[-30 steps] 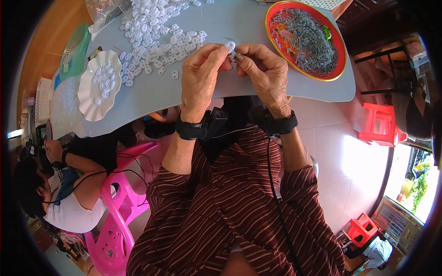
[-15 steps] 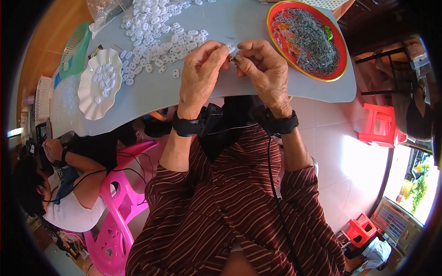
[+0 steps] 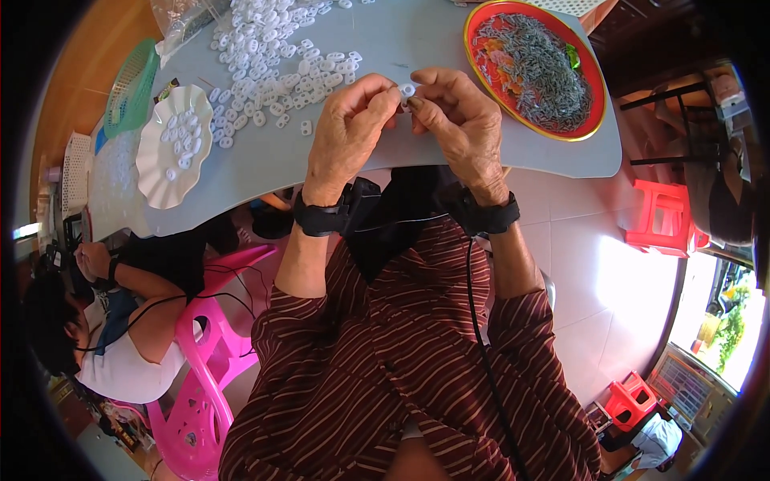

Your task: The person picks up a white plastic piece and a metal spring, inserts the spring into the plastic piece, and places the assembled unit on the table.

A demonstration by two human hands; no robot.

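Observation:
Over the table's near edge, my left hand [image 3: 353, 132] pinches a small white two-holed plastic piece [image 3: 407, 90] between thumb and fingertips. Close against it is my right hand [image 3: 459, 128], its thumb and curled fingers drawn together at the piece; whatever they hold is too small to make out. Beyond and left of my hands, a loose heap of matching white pieces [image 3: 277, 76] spreads over the table. On the right, a red round tray [image 3: 475, 60] with a gold rim bears a pile of small grey pin-like parts [image 3: 545, 80].
On the grey table [image 3: 249, 172] stand a white scalloped dish [image 3: 152, 188] with several white pieces and a green basket [image 3: 132, 88]. A person [image 3: 136, 353] sits at the left by a pink chair [image 3: 212, 361]. Red stools [image 3: 662, 216] stand to the right.
The white piece has turned and shows more plainly between my fingertips. My left hand and wrist have shifted slightly left and down; my right hand has hardly moved.

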